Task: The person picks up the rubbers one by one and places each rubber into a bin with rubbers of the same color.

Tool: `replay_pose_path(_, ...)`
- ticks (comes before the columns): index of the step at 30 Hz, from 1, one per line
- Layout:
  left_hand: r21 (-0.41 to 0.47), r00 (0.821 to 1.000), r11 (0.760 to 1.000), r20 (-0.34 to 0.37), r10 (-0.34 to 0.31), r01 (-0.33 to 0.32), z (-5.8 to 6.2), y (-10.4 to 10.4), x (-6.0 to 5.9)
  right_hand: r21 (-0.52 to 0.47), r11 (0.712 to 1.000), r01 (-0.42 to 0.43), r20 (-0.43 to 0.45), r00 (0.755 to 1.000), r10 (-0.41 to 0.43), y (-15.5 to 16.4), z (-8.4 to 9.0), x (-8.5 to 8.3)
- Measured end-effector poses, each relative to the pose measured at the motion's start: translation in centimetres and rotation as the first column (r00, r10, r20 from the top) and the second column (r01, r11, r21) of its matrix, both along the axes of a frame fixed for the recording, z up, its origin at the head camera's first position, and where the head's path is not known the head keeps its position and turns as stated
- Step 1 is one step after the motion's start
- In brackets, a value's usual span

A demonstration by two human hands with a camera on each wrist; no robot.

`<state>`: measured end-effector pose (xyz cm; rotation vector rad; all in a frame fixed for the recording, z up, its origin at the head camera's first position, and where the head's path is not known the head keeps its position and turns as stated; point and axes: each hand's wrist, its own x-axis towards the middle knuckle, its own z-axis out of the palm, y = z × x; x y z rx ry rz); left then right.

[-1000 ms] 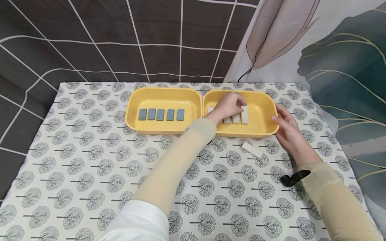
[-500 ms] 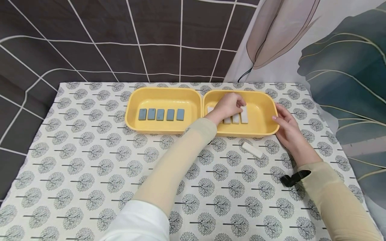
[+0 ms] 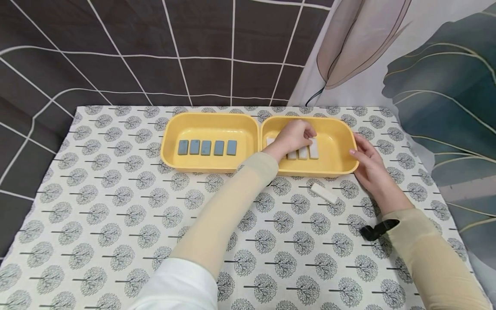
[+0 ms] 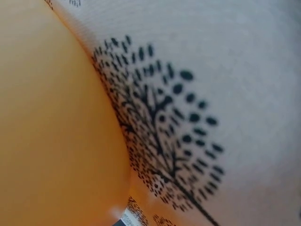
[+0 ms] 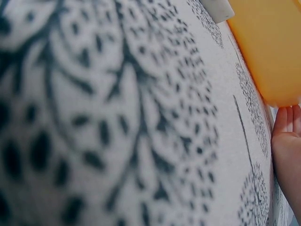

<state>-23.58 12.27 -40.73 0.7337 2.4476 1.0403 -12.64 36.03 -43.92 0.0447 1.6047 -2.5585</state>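
Two yellow trays stand side by side at the far middle of the table. The left tray [image 3: 209, 168] holds a row of several grey-blue tiles [image 3: 206, 147]. In the right tray [image 3: 337, 171] lies a row of white tiles [image 3: 302, 153], partly hidden by my left hand [image 3: 296, 133]. Its curled fingers pinch the top of the rightmost white tile [image 3: 314, 150]. My right hand [image 3: 366, 161] rests with straight fingers against that tray's right rim. The right wrist view shows the fingertips [image 5: 287, 141] beside the tray wall [image 5: 268, 47]. The left wrist view shows only tray wall [image 4: 47, 141] and cloth.
One loose white tile [image 3: 323, 193] lies on the tree-print cloth just in front of the right tray; its end shows as the tile [image 5: 218, 9] in the right wrist view. A black clip [image 3: 377, 229] sits by my right forearm. A patterned curtain hangs behind the table.
The rightmost white tile has shifted very slightly left under my left fingers. Both hands otherwise stay where they were.
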Motion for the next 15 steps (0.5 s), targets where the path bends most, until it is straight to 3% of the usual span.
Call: replay_pose_path(15, 0.073, 0.999, 0.997, -0.042, 0.016, -0.013, 0.15, -0.12, -0.01, -0.021, 1.0, 0.004, -0.009, 1.0, -0.004, -0.02, -0.07, -0.01)
